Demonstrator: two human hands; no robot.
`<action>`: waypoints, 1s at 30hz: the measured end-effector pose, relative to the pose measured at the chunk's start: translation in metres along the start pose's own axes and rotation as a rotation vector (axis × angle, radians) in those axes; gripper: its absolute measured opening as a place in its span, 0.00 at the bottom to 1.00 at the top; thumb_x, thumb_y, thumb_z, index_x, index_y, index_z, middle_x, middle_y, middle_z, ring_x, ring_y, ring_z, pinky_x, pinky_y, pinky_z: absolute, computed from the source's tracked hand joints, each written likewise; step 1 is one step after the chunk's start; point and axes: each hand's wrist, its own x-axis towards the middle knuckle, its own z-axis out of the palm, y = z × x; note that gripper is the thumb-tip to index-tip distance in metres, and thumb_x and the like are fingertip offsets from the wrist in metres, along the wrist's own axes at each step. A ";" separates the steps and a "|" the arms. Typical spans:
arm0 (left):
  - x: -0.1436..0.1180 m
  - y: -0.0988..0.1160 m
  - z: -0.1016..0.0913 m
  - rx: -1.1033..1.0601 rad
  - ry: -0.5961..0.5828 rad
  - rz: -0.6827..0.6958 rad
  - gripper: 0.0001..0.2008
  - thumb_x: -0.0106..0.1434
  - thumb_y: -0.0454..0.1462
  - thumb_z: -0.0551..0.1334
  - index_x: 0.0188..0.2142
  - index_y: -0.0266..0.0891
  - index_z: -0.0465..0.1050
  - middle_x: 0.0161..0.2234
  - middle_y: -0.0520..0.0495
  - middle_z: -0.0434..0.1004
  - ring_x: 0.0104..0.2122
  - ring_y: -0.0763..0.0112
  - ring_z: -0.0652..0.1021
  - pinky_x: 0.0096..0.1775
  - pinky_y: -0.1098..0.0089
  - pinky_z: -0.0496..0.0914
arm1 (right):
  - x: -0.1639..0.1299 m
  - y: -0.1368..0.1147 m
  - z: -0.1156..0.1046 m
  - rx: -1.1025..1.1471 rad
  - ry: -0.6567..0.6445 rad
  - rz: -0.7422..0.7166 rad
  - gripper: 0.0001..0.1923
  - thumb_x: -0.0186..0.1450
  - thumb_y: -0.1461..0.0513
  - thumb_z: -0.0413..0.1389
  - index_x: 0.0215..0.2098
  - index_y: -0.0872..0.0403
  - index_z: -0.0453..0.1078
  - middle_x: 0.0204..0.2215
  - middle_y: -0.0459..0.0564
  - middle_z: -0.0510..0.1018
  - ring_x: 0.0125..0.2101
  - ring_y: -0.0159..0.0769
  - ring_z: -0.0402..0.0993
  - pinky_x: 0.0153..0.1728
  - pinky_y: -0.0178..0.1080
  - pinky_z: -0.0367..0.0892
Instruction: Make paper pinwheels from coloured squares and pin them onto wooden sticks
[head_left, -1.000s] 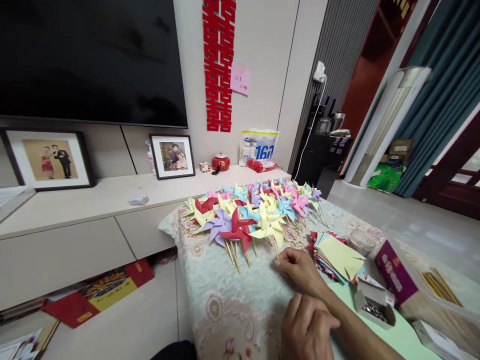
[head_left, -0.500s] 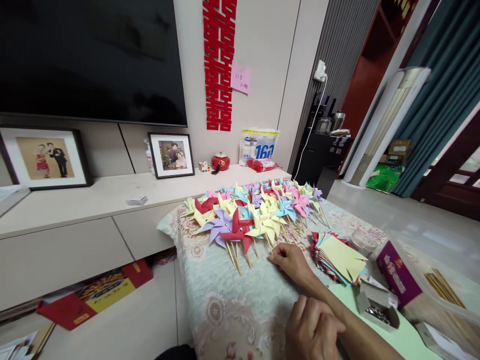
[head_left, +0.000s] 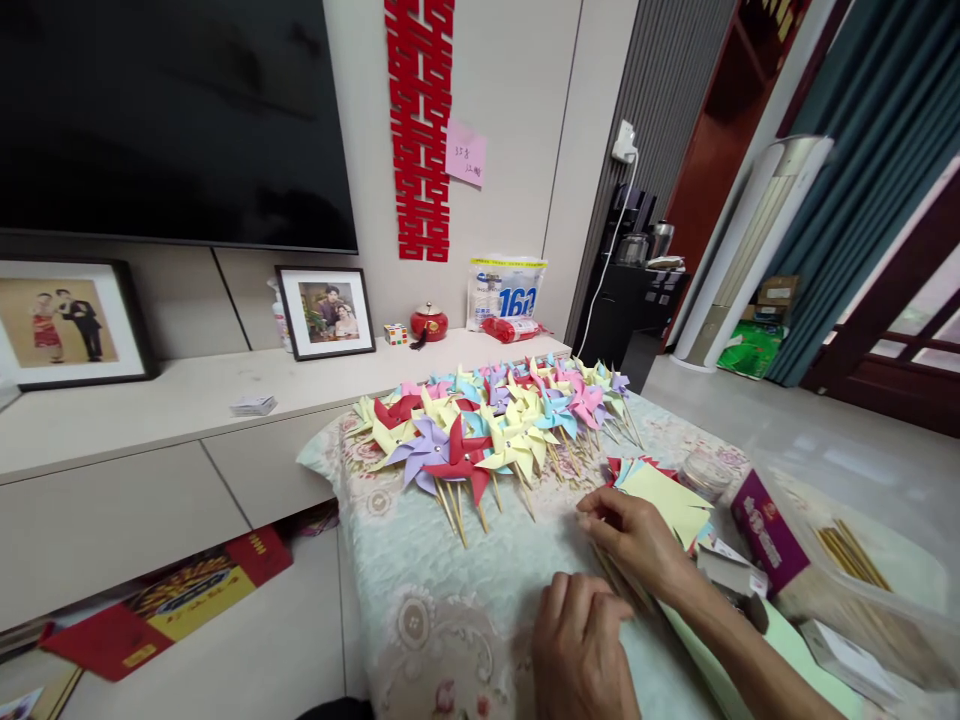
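Many paper pinwheels (head_left: 465, 455) in red, yellow, purple, blue and pink lie in rows on the flowered tablecloth (head_left: 409, 570), their wooden sticks pointing toward me. My right hand (head_left: 641, 545) hovers to the right of the front pinwheels, beside a stack of cut paper sheets (head_left: 667, 500). Its fingers are loosely bent and parted, with nothing visible between them. Blurred brownish strips show under that hand; I cannot make them out. At the near side of the table, my left hand (head_left: 581, 645) is loosely curled, fingers together, with nothing seen in it.
To the right stand a plastic box of sticks (head_left: 851, 555), a round clear container (head_left: 705, 475), an opened small box (head_left: 731, 570) and a white box (head_left: 847, 660), near pale green paper (head_left: 705, 650). Behind runs a white cabinet (head_left: 172, 415) with framed photos (head_left: 328, 315).
My right hand has let go of the yellow pinwheel's stick and moved right, toward the paper stack. My left hand has shifted slightly left. The view has turned a little to the right.
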 end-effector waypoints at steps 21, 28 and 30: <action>-0.001 -0.028 -0.005 0.229 -0.358 -0.176 0.15 0.55 0.24 0.51 0.31 0.42 0.71 0.32 0.47 0.77 0.35 0.60 0.76 0.38 0.62 0.71 | -0.036 0.047 -0.089 -0.553 0.174 0.035 0.19 0.64 0.70 0.50 0.51 0.58 0.74 0.47 0.59 0.79 0.45 0.46 0.77 0.43 0.40 0.66; 0.038 0.001 0.024 0.311 -0.640 -0.199 0.24 0.55 0.22 0.50 0.44 0.38 0.77 0.51 0.37 0.76 0.50 0.52 0.76 0.48 0.53 0.70 | -0.036 0.061 -0.096 -0.531 0.164 0.047 0.19 0.65 0.73 0.47 0.47 0.60 0.76 0.44 0.60 0.79 0.45 0.45 0.76 0.45 0.39 0.65; 0.047 0.008 0.043 0.343 -0.672 -0.208 0.26 0.57 0.21 0.50 0.49 0.38 0.76 0.58 0.35 0.72 0.57 0.50 0.72 0.52 0.52 0.68 | -0.035 0.065 -0.095 -0.533 0.163 0.050 0.19 0.65 0.74 0.46 0.46 0.60 0.76 0.43 0.61 0.80 0.45 0.45 0.76 0.44 0.38 0.65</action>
